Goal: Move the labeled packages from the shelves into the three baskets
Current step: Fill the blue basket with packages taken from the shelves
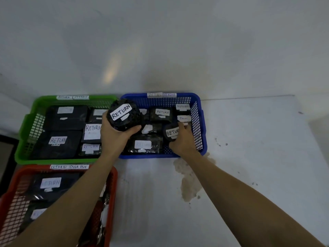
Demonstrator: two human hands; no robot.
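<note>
My left hand (114, 134) grips a round black package (124, 114) with a white RETURN label, held above the left edge of the blue basket (199, 125). My right hand (183, 139) holds a smaller round black RETURN package (171, 131) low inside the blue basket, near its right wall. Several black labeled packages lie in that basket. The green basket (28, 132) to the left and the red basket (16, 177) in front of it also hold black RETURN packages. The shelves are out of view.
All three baskets sit on a white table (249, 157) against a white wall, each with a RETURN / OVERDUE tag on its far rim. A brownish stain (188, 182) marks the table in front of the blue basket. A dark object (7, 157) stands at the left edge.
</note>
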